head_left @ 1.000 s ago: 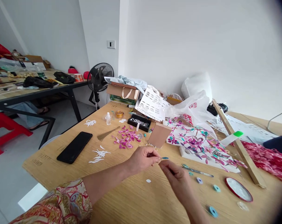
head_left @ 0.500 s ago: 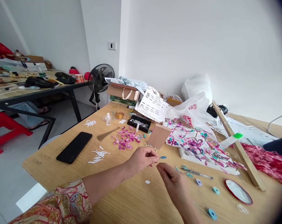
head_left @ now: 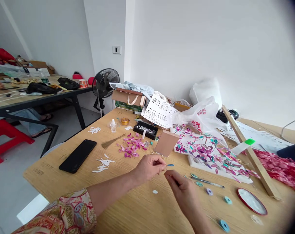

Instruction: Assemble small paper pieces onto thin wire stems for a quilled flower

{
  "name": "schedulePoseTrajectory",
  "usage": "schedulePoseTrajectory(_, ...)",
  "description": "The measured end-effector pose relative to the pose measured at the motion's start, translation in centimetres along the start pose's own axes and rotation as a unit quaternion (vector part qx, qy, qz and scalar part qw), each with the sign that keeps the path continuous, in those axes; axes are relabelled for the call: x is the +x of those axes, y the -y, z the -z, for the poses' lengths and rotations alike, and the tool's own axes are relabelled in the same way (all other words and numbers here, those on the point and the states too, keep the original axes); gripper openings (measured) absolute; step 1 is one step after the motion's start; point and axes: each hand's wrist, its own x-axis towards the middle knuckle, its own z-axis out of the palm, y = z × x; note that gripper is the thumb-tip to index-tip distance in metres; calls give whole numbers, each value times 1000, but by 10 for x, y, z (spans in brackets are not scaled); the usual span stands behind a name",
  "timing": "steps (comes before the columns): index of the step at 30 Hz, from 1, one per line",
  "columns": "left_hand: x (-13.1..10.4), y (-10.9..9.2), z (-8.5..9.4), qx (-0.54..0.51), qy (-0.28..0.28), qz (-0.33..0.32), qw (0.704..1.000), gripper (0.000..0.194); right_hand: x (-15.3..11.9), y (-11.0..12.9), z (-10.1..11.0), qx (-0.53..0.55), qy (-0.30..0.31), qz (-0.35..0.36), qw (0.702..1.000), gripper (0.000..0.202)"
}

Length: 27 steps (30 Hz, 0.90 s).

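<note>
My left hand (head_left: 151, 167) is closed in a pinch over the table, with a small blue leaf (head_left: 170, 165) sticking out at its fingertips. Just below and to the right, my right hand (head_left: 183, 188) has thumb and fingers pressed together; whatever they hold is too fine to make out. A small white oval piece (head_left: 155, 191) lies on the wood between my forearms. From a teal spool (head_left: 224, 225) a pale thread runs toward my right wrist. Pink petals (head_left: 131, 145) are heaped beyond my left hand, near a tan upright block (head_left: 166, 143).
A black phone (head_left: 78, 156) and white paper slivers (head_left: 103, 163) lie to the left. On the right are a pen (head_left: 208, 182), a red-rimmed round dish (head_left: 251, 201), a wooden bar (head_left: 252, 156) and purple flower sprays (head_left: 206, 149). A black tray (head_left: 145, 130) stands farther back.
Both hands stay almost where they were, still close together in a pinch. The view has shifted very slightly; nothing is visibly taken up or put down.
</note>
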Motion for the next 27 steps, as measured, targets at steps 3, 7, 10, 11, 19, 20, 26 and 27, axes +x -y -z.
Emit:
schedulePoseTrajectory(3,2,1,0,128,-4,-86,988,9,-4,16,11,-53,12,40,998,28)
schedulePoseTrajectory(7,-2,0,-3,118,91,-119,982,8,9,10,37,-28,26,18,999,24)
schedulePoseTrajectory(10,-4,-1,-3,-30,87,-16,996,12,16,-6,30,72,7,-31,997,24)
schedulePoseTrajectory(11,-4,-2,-2,-77,68,14,995,16,15,-10,23,103,3,-44,994,24)
schedulePoseTrajectory(19,2,-1,0,-95,-20,40,995,20,2,4,-3,139,-13,-71,988,28)
schedulePoseTrajectory(20,3,1,-1,-71,-20,31,997,19,1,6,-1,131,-12,-66,989,28)
schedulePoseTrajectory(26,2,7,-2,-43,7,15,999,23,1,7,2,88,-22,-53,994,31)
schedulePoseTrajectory(27,2,8,-2,-50,8,19,999,25,1,7,1,84,-22,-54,995,31)
